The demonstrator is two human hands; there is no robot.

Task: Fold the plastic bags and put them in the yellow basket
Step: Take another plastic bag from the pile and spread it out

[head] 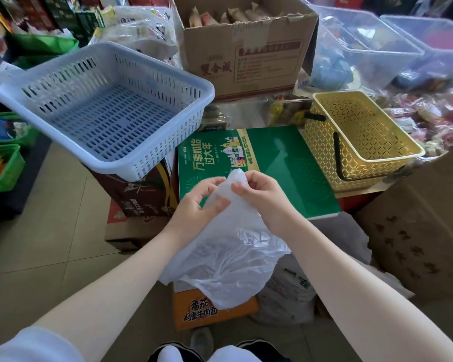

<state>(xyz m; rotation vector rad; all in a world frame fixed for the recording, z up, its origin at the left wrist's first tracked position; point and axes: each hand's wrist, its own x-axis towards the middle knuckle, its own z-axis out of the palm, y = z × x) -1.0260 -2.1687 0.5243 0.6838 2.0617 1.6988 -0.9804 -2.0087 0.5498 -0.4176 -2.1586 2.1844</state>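
- Your left hand [200, 205] pinched the upper part of a translucent white plastic bag [228, 259], thumb and curled fingers closed on the film.
- Your right hand [259, 194] gripped the same bag just beside the left hand, fingers curled round a bunched top edge that stood up between the two hands.
- The rest of the bag hung down crumpled between your forearms, in front of an orange noodle carton [209, 309] on the floor near you.
- Both hands were held over the near edge of a green printed carton [280, 163], which lay flat in the middle of the scene.
- The yellow basket [361, 142] stood to the right of the green carton, touching or just beside it; its black handles were folded down and no bag showed inside it.
- A pale blue slotted basket [102, 108] sat tilted on a dark brown carton [139, 194] to the left, well apart from the yellow basket.
- An open corrugated cardboard box [246, 48] holding wrapped goods stood on the far side.
- Clear plastic bins [377, 45] stood far right, with packaged goods below them.
- A plain brown carton [424, 231] stood near right.
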